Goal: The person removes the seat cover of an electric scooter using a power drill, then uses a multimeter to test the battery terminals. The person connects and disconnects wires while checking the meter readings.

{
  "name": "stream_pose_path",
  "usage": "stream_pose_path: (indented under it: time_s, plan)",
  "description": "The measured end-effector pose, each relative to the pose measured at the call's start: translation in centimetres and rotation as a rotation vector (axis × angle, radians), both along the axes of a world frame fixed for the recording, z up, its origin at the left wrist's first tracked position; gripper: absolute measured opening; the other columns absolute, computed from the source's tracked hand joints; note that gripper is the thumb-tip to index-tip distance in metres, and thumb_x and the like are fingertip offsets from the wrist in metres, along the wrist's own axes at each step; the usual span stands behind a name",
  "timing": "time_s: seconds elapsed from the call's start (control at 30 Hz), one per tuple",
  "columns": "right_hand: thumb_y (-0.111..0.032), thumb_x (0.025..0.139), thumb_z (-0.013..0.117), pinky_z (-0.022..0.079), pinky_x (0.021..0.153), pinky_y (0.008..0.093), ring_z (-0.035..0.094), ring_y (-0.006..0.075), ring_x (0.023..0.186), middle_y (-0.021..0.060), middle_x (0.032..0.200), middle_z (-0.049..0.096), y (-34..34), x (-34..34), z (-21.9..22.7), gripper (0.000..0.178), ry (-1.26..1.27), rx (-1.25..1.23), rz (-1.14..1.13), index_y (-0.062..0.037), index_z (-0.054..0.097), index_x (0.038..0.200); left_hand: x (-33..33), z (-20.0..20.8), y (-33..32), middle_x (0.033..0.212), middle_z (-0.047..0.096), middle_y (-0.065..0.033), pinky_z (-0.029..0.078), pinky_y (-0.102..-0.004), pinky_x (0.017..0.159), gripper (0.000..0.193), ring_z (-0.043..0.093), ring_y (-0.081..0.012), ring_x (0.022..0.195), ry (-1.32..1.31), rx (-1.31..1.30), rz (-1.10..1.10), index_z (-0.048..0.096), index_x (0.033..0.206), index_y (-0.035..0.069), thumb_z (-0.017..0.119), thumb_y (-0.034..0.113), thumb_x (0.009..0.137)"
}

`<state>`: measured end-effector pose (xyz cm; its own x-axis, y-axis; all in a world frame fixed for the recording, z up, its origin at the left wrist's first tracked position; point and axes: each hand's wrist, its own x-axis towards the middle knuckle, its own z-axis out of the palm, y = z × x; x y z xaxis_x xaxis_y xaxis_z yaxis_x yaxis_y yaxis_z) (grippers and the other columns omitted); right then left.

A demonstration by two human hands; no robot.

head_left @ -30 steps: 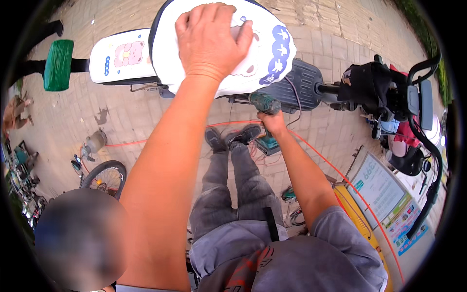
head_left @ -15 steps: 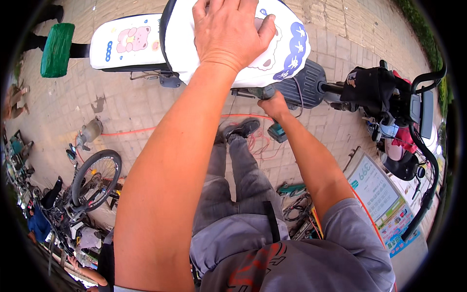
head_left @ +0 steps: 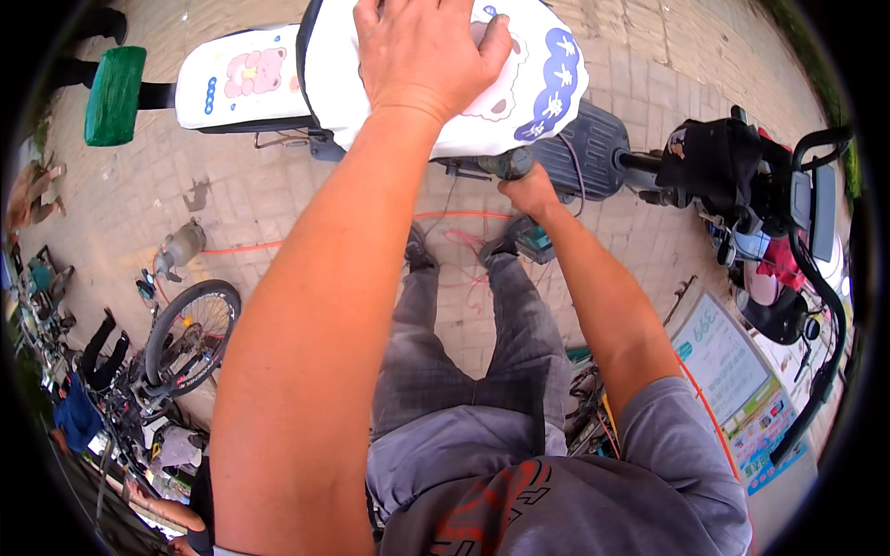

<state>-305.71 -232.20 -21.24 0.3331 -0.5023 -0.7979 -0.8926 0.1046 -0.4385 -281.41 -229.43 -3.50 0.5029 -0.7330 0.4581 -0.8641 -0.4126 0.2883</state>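
My left hand [head_left: 428,57] lies flat on the white, cartoon-printed cover of the scooter's main seat [head_left: 552,88]. Its thumb is spread to the right, and the fingertips run up to the picture's top edge. Below the seat's near edge, my right hand [head_left: 531,192] is closed round the grip of a dark and teal cordless power tool [head_left: 508,164]. The tool's battery end [head_left: 536,243] hangs below the hand. Its front end points left beneath the seat, where the tip and whatever it touches are hidden.
Left of the main seat are a rear seat [head_left: 250,74] and a green backrest [head_left: 115,96]. The scooter's footboard [head_left: 593,153] and handlebar [head_left: 807,199] extend right. An orange hose [head_left: 243,248] crosses the paving near my shoes. A bicycle wheel [head_left: 192,338] stands left; a signboard [head_left: 723,357] lies right.
My feet have moved apart, the right one stepping to the right beside the tool's battery. Both hands keep their places on the seat and the tool; the view has shifted slightly.
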Motion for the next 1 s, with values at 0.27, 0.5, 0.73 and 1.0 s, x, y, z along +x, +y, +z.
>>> stream_pose_path:
  time_s: [0.27, 0.5, 0.73, 1.0]
  plan:
    - [-0.002, 0.067, 0.057, 0.048, 0.086, 0.0406, 0.062, 0.0353, 0.098, 0.02, 0.099, 0.065, -1.5, -2.7, -1.7, 0.038, -0.572, -0.084, 0.207, 0.0003, 0.061, 0.105, -0.4, 1.2, -0.6, 0.102, 0.054, -0.0115, 0.033, -0.0439, 0.095, 0.046, 0.048, -0.028, 0.103, 0.226, 0.158, 0.013, 0.059, 0.099, 0.004, 0.065, 0.036, 0.067]
    - [-0.002, 0.061, 0.062, 0.048, 0.082, 0.0384, 0.063, 0.0358, 0.094, 0.0195, 0.097, 0.065, -2.1, -3.3, -2.0, 0.049, -0.32, -0.06, 0.16, 0.0007, 0.058, 0.109, -1.2, 2.2, -0.4, 0.105, 0.052, -0.0106, 0.03, -0.0442, 0.097, 0.034, 0.046, -0.0284, 0.106, 0.189, 0.059, 0.024, 0.057, 0.096, 0.005, 0.064, 0.028, 0.072]
    - [-0.001, 0.06, 0.063, 0.048, 0.086, 0.037, 0.065, 0.0321, 0.097, 0.0179, 0.101, 0.067, -1.4, -4.4, -4.3, 0.053, -0.457, -0.184, 0.18, 0.0009, 0.058, 0.113, -1.6, 1.3, -0.6, 0.111, 0.052, -0.0106, 0.026, -0.0444, 0.103, 0.038, 0.044, -0.0271, 0.113, 0.257, 0.158, 0.013, 0.057, 0.102, 0.005, 0.061, 0.032, 0.075]
    - [-0.018, 0.063, 0.068, 0.048, 0.09, 0.0419, 0.059, 0.0387, 0.104, 0.0229, 0.109, 0.063, -0.6, -1.6, -0.2, 0.064, -0.12, -0.066, 0.215, -0.0073, 0.052, 0.125, 0.6, -0.7, 0.4, 0.103, 0.059, -0.0072, 0.035, -0.0434, 0.089, 0.034, 0.053, -0.025, 0.102, 0.047, 0.155, 0.079, 0.061, 0.093, 0.01, 0.065, 0.034, 0.069]
